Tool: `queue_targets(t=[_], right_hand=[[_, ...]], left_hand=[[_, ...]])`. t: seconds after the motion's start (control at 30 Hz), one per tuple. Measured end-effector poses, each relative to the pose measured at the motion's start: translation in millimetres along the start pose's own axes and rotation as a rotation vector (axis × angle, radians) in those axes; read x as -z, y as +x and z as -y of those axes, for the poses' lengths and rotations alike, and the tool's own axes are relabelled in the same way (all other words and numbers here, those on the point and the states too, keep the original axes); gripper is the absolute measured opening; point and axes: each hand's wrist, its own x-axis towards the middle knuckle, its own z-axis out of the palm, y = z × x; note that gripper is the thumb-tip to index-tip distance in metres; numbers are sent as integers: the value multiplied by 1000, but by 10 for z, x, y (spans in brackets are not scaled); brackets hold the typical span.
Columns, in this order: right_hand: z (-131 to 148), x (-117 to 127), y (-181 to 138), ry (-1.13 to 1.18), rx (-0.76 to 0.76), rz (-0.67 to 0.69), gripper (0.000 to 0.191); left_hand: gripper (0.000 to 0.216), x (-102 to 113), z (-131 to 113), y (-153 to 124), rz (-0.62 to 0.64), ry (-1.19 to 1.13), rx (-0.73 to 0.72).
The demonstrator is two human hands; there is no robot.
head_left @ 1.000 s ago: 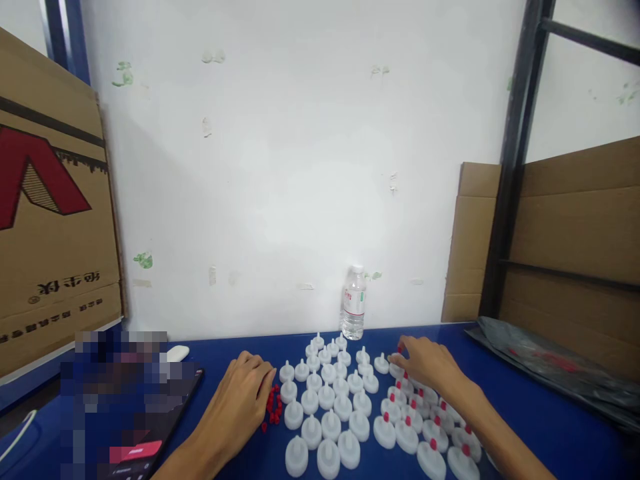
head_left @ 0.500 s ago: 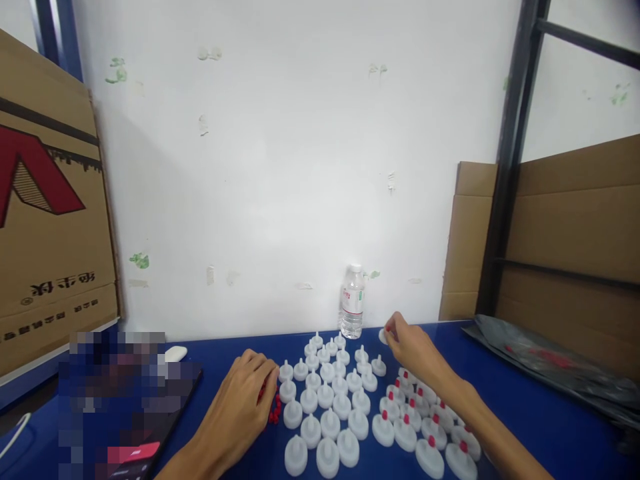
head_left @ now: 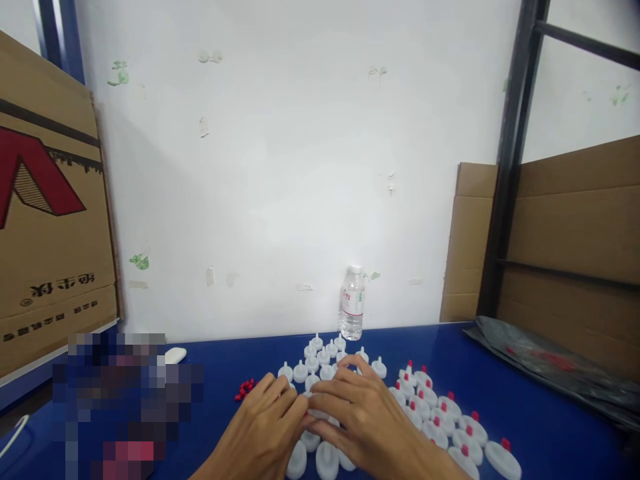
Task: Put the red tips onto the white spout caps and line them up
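My left hand (head_left: 267, 427) and my right hand (head_left: 357, 417) meet over a cluster of white plastic caps (head_left: 320, 357) on the blue table (head_left: 540, 413). Their fingertips come together near the middle, pinched around something small that I cannot make out. A small pile of red tips (head_left: 245, 388) lies just left of my left hand. To the right of my right hand stand several white caps with red tips (head_left: 440, 417) in rows. Both hands hide several of the plain white caps beneath them.
A water bottle (head_left: 353, 303) stands at the back against the white wall. A cardboard box (head_left: 50, 220) is on the left, more cardboard (head_left: 570, 233) and a black frame post (head_left: 510, 160) on the right. A dark plastic bag (head_left: 550, 373) lies at right. A white mouse-like object (head_left: 175, 355) sits left.
My right hand came back from the far right of the caps to the middle. My left hand left the red tips and moved right to meet it.
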Motion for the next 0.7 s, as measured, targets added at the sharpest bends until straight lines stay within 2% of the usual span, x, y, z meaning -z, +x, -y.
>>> queue_targets(t=[0.1,0.2,0.27,0.33,0.4,0.53,0.7], right_hand=[[-59,-4,11,-36,-10,-11,11],[-233,26,-8,-132,-56,-5,13],[-456,110,-44,-213,-226,52,17],[-739,233,-108,-271,-539,200,15],[-1019,340,-205,-311,-711,207,20],[-1375,355,-430,-275,-893,264,16],[-1512,224,-557,-173,-949,373,15]], left_hand=[[21,-48,-2,13,18,-27,43],[23,-86,33,-40,-4,-102,141],[27,-72,108,-90,-19,-162,247],[29,-27,219,-120,-27,-174,362],[32,18,339,-117,-14,-133,460],[29,-10,502,-109,149,-100,606],[23,-174,542,-213,337,-109,596]])
